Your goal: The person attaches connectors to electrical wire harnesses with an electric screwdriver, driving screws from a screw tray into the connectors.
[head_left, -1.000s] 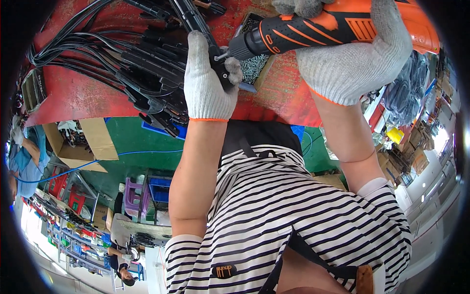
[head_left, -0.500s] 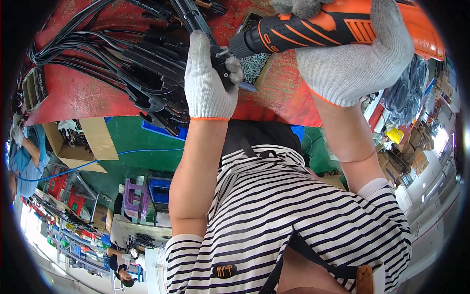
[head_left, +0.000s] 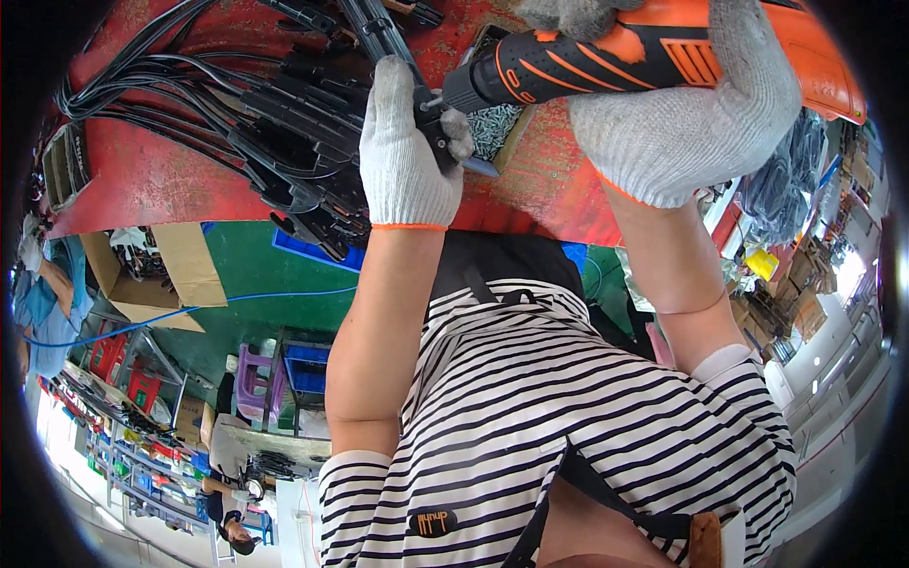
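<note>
My left hand [head_left: 407, 156], in a white knit glove, is closed around a long black plastic part [head_left: 377, 36] with a hinge-like end. In my gloved right hand [head_left: 691, 123] is an orange and black power screwdriver [head_left: 587, 64], lying nearly level. Its nose points left and its tip meets the end of the black part beside my left fingers. Just behind that nose, a small box of silver screws [head_left: 494, 131] rests on the table. Left of my left hand lies a pile of similar black parts with cables [head_left: 303, 123].
The worn red table [head_left: 142, 180] spans the top of the view. An open cardboard box [head_left: 189, 265] and a blue tray [head_left: 312, 254] are below its near edge. Clear plastic bags [head_left: 786, 180] lie at the right. Other people [head_left: 62, 293] are in the background at left.
Both hands stay nearly in place. The black part and the screwdriver have shifted only slightly, with the tip still against the part's end.
</note>
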{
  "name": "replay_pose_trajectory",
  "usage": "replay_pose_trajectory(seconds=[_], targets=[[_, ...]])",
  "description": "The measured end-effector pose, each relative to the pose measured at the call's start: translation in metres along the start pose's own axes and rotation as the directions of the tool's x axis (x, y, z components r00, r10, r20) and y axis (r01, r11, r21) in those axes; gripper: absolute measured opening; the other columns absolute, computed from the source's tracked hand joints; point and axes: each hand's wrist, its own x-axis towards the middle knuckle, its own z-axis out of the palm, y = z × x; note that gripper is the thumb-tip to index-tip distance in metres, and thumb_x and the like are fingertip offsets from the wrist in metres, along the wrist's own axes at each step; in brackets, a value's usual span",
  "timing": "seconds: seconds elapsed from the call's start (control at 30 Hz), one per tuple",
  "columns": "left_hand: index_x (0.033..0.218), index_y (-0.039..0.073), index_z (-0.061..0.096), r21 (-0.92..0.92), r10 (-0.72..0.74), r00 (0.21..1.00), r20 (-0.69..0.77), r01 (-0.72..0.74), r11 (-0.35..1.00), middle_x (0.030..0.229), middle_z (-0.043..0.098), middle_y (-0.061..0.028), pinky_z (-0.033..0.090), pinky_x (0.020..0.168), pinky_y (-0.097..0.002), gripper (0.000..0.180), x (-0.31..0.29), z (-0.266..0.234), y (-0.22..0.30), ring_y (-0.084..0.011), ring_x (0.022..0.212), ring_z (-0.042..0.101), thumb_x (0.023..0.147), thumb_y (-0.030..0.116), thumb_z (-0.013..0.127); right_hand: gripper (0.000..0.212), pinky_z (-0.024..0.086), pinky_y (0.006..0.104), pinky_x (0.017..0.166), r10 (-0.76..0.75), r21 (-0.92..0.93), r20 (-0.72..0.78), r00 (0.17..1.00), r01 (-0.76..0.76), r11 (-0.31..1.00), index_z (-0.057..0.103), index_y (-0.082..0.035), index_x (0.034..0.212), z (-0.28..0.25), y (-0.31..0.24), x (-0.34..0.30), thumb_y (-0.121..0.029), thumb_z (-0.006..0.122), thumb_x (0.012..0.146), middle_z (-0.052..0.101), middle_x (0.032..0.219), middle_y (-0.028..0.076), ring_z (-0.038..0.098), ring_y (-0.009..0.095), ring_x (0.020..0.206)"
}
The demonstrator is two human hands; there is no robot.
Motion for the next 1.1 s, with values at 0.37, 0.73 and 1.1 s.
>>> replay_pose_trajectory(seconds=[0.37,0.73,1.1], targets=[[0.108,0.013,0.056,0.007,0.012,1.000,0.000,-0.012,1.000,0.077,0.054,-0.0028,0.040,0.046,-0.0290,0.032,0.000,0.003,0.000,-0.0156,0.059,0.057,0.100,0.041,0.070,0.027,0.057,0.0411,0.061,0.047,0.052,0.020,0.999,-0.048,0.998,0.063,-0.011,0.107,-0.004,-0.001,0.002,-0.035,0.069,0.095,0.066,0.074,0.005,0.065,0.020,0.059],[0.112,0.015,0.060,0.005,0.008,1.000,-0.016,-0.008,1.000,0.075,0.055,-0.0021,0.039,0.045,-0.0285,0.029,0.000,0.002,0.002,-0.0156,0.056,0.056,0.098,0.037,0.072,0.026,0.057,0.0410,0.061,0.103,0.093,0.036,0.994,-0.106,0.990,0.064,-0.012,0.106,-0.009,0.001,0.004,-0.034,0.070,0.094,0.067,0.073,0.006,0.065,0.020,0.058],[0.118,0.010,0.058,0.157,0.183,0.983,-0.003,-0.180,0.971,0.077,0.057,-0.0030,0.042,0.046,-0.0276,0.035,-0.032,0.009,0.015,-0.0135,0.057,0.057,0.100,0.038,0.069,0.021,0.058,0.0394,0.062,-0.009,0.185,0.312,0.950,-0.052,0.981,0.064,-0.009,0.108,-0.007,0.003,0.013,-0.025,0.069,0.095,0.069,0.078,0.008,0.067,0.020,0.061]])
